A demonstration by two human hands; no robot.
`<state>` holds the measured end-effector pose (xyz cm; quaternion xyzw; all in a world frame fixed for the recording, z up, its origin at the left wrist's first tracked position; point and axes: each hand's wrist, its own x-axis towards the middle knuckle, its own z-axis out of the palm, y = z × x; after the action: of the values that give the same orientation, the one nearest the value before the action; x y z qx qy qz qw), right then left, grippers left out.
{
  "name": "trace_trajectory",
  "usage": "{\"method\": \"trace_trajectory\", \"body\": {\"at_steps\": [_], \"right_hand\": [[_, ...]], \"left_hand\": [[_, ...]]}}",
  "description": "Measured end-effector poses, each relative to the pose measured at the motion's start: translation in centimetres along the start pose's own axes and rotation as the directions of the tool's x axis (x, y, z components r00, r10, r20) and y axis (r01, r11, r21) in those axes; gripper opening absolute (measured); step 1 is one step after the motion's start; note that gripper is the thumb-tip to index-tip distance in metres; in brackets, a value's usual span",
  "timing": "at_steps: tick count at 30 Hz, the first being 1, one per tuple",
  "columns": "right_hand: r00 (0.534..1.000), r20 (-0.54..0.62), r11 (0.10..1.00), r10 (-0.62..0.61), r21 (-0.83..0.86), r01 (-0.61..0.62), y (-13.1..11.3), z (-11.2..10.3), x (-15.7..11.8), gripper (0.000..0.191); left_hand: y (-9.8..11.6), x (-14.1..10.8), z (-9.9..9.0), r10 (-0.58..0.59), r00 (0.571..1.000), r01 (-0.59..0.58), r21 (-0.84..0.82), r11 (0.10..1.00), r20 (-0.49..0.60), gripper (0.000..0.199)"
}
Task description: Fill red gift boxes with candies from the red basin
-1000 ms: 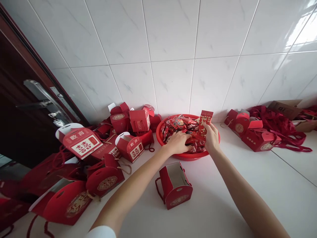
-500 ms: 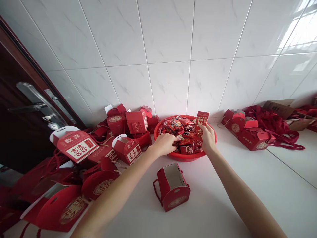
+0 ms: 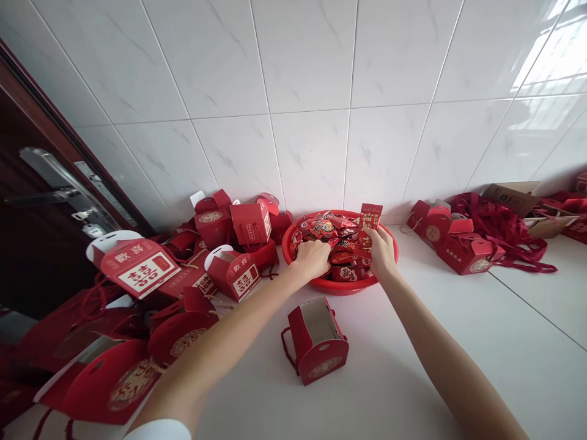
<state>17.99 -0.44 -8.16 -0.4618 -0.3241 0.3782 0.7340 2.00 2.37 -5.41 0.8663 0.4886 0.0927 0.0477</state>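
Note:
A red plastic basket [image 3: 389,269] full of red-wrapped sweets [image 3: 345,273] stands against the wall. My left hand [image 3: 313,259] reaches into it from the left, fingers curled down among the wrappers; what they grip, if anything, is hidden. Over the basket's right side, my right hand [image 3: 382,249] pinches a flat red packet [image 3: 370,217] with gold lettering, held upright. In front of the basket, a red gift box [image 3: 318,342] stands with its top open and a cord handle hanging at its left.
Many red gift boxes [image 3: 147,269] are piled on the left, beside a dark door with a metal handle [image 3: 55,177]. To the right are more boxes [image 3: 472,250], dark red ribbon bags [image 3: 490,223] and a cardboard carton [image 3: 513,197]. A tiled wall [image 3: 312,153] closes off the back.
My left hand has shifted slightly left and deeper among the sweets, its fingers more curled. My right hand still holds the packet in about the same place. The view has shifted slightly.

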Motion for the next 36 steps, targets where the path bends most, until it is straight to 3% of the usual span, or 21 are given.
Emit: {"method": "trace_trajectory", "body": {"at_steps": [5,8,12,18,22,27,31,33,36], "right_hand": [[0.999,0.026,1.000,0.022,-0.010,-0.022,0.1,-0.1,0.1,0.017],[0.999,0.051,1.000,0.020,-0.010,-0.019,0.2,-0.2,0.1,0.017],[0.996,0.072,0.999,0.045,-0.016,-0.044,0.2,-0.3,0.2,0.015],[0.991,0.052,0.992,0.122,-0.030,-0.121,0.0,0.0,0.2,0.026],[0.991,0.058,0.992,0.124,-0.025,-0.122,-0.1,0.2,0.1,0.033],[0.996,0.046,0.996,0.077,-0.036,-0.075,-0.4,0.2,-0.2,0.041],[0.998,0.008,0.998,0.060,-0.035,-0.060,-0.3,0.1,-0.1,0.040],[0.998,0.010,0.998,0.056,-0.042,-0.055,-0.2,0.1,0.0,0.038],[0.999,0.026,0.999,0.044,-0.017,-0.043,0.0,0.0,0.1,0.030]], "left_hand": [[-1.9,0.6,-1.3,0.067,0.997,-0.072,-0.212,0.975,-0.032,0.010],[-2.8,0.7,-1.8,0.117,0.990,-0.137,-0.363,0.922,-0.078,0.019],[-3.5,0.8,-1.1,0.076,0.982,-0.167,-0.606,0.778,-0.173,0.035],[-3.3,1.0,0.3,0.010,0.983,-0.136,-0.685,0.716,-0.185,0.037],[-3.1,1.1,0.2,0.026,0.973,-0.177,-0.668,0.723,-0.230,0.030],[-3.5,1.0,-0.1,0.045,0.977,-0.140,-0.467,0.873,-0.210,0.033],[-2.9,0.7,-0.5,0.161,0.929,-0.274,-0.324,0.906,-0.335,0.024],[-2.2,0.5,-0.7,0.276,0.919,-0.357,-0.291,0.888,-0.283,0.023],[-0.9,0.4,-0.7,0.409,0.912,-0.408,-0.217,0.887,-0.041,0.026]]}}
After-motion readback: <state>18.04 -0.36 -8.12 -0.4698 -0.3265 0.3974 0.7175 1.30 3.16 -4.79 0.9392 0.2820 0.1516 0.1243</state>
